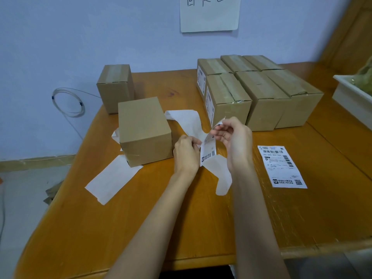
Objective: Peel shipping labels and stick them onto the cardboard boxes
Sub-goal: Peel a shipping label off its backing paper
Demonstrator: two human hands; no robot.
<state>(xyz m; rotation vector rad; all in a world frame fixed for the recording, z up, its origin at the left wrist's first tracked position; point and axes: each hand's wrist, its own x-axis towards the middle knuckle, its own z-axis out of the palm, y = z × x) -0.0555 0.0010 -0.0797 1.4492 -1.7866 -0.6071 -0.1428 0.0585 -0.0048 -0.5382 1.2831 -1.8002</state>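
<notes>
I see left hand and right hand pinching barcode label; second label at 3 o'clock; eight cardboard boxes.

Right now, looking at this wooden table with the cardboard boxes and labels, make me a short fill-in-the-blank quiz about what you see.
1. The left hand and the right hand are together peeling a white printed shipping label from its ____.
2. A second printed label lies flat on the orange-brown wooden table, to the ____ of the hands.
3. The brown cardboard box nearest the left hand shows ____ label on its visible faces.

Missing words: backing paper; right; no
</notes>
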